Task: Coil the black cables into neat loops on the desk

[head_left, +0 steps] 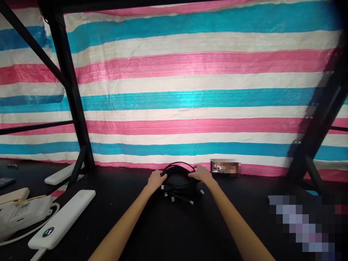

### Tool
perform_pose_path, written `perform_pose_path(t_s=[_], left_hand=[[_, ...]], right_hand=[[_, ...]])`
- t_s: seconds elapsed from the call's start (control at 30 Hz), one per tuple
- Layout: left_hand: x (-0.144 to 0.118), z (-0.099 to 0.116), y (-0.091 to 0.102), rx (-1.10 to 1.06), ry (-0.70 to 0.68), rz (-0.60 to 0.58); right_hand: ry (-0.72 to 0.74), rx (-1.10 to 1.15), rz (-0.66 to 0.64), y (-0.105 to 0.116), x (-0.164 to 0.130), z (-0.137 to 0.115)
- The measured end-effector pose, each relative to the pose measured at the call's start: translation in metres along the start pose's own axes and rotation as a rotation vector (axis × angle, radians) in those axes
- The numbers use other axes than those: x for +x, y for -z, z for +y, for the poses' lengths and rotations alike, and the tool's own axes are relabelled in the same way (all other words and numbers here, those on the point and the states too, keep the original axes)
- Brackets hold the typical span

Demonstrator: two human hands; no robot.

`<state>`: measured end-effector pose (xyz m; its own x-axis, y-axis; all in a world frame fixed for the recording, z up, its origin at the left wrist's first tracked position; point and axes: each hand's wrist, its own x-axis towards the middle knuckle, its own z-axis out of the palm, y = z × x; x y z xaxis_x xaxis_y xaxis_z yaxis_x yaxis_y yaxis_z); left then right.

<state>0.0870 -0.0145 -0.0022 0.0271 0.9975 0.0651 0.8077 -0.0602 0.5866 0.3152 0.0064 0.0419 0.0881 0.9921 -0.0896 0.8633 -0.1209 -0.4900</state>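
A bundle of coiled black cables (178, 188) rests on the black tabletop (163, 235) in front of me. Several metal-ended plugs (191, 202) stick out from its near side. My left hand (156, 180) grips the coil at its left edge, thumb toward the middle. On the opposite edge my right hand (201, 173) is closed round the loops, its thumb also pointing inward. The undersides of both hands' fingers are hidden behind the cables.
A phone-like screen (224, 168) leans against the striped sheet (190, 98) at the back. Leftward lie a white power strip (63, 217) and a white boxy device (24, 214) with a cord. Black metal posts (73, 90) rise at both sides. A blurred-out item (299, 224) lies right.
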Motion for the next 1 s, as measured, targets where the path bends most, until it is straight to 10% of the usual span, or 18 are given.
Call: perform_pose_path(t_s=[1.0], left_hand=[[-0.003,0.006,0.006,0.003,0.09,-0.062]], right_hand=[[-0.042,0.297,-0.252,0.003,-0.011,-0.015]])
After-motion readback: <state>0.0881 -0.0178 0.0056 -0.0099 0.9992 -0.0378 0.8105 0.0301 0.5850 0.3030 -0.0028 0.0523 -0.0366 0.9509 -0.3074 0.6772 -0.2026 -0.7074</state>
